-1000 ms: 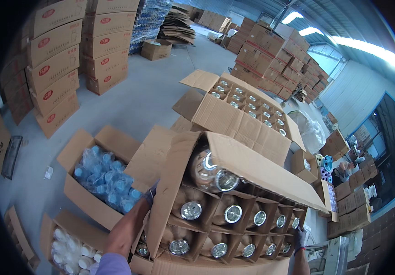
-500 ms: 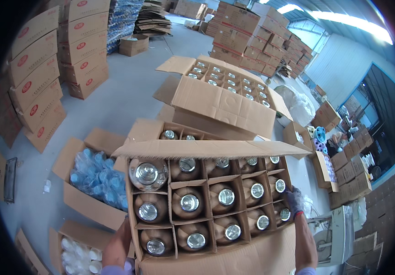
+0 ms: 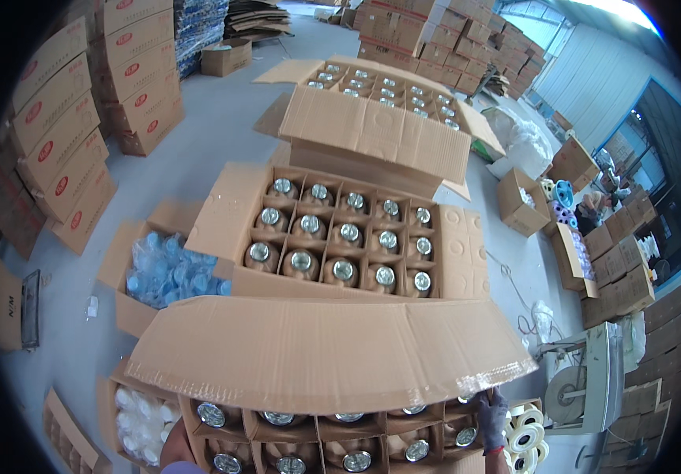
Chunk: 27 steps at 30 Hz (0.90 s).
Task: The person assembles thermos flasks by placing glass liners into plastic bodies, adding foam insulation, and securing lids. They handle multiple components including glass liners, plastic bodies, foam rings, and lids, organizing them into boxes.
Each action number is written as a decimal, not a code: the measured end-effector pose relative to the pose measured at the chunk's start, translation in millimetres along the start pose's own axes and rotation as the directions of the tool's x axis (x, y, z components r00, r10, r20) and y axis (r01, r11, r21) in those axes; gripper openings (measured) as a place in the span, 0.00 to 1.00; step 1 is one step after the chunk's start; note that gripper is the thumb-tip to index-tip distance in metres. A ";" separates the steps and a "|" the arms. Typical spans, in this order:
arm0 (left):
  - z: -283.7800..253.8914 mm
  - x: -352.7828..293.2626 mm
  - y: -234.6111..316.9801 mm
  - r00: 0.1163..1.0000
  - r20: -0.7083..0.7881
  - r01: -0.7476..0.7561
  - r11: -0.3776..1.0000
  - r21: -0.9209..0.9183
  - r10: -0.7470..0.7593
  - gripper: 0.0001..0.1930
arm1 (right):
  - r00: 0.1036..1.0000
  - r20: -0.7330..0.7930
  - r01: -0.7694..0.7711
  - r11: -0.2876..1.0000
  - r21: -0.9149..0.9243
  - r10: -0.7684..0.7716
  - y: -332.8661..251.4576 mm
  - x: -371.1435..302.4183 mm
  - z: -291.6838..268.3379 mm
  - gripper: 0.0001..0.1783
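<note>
While gripped: the brown cardboard carton of metal-lidded jars (image 3: 332, 442) sat between both hands, its raised flap (image 3: 325, 347) lying crosswise.
Right hand (image 3: 492, 419): gloved, curled on the carton's right edge.
Left hand (image 3: 178, 450): at its left edge, grip not discernible.

Your carton (image 3: 332, 351) is brown corrugated cardboard, its wide top flap lifted flat toward you and hiding most of the inside. Below it, divider cells hold upright bottles with silver caps (image 3: 350, 460).
</note>
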<state>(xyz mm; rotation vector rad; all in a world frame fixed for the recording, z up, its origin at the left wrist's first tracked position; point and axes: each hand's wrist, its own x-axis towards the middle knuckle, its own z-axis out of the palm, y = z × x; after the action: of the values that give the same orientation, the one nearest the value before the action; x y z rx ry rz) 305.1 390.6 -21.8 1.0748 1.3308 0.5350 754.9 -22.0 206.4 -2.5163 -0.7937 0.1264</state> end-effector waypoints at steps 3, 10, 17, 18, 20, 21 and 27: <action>-6.6 -11.1 -35.1 0.999 -0.018 0.035 0.996 0.081 -0.034 0.34 | 0.997 0.061 -0.045 0.996 0.078 0.040 28.8 -21.9 9.9 0.24; -11.9 19.4 -117.7 0.992 -0.047 0.125 0.970 0.207 -0.117 0.33 | 0.990 0.106 -0.070 0.978 -0.197 0.093 72.3 -78.0 66.6 0.13; -12.4 92.7 -191.2 0.972 -0.112 0.228 0.940 0.255 -0.205 0.32 | 0.907 0.256 -0.337 0.941 -0.037 0.335 142.6 -109.2 158.4 0.12; -12.9 104.2 -201.6 0.968 -0.127 0.243 0.936 0.254 -0.217 0.32 | 0.897 0.293 -0.334 0.942 -0.039 0.330 144.3 -102.9 171.4 0.12; -12.5 131.6 -222.3 0.960 -0.158 0.265 0.935 0.236 -0.233 0.32 | 0.881 0.286 -0.410 0.910 0.067 0.376 155.9 -92.8 203.9 0.13; -11.4 144.9 -232.7 0.955 -0.170 0.276 0.937 0.216 -0.242 0.32 | 0.892 0.260 -0.405 0.909 0.095 0.370 164.8 -85.7 224.5 0.14; -18.6 216.0 -294.6 0.925 -0.210 0.320 0.947 -0.016 -0.316 0.31 | 0.928 0.147 -0.341 0.939 -0.039 0.343 229.3 -48.0 346.4 0.17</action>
<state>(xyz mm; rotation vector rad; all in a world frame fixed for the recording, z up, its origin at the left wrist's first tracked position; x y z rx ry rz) 260.7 443.3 -381.1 0.8086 1.6626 0.3997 753.7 -62.4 -209.8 -2.6599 -0.4016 0.4373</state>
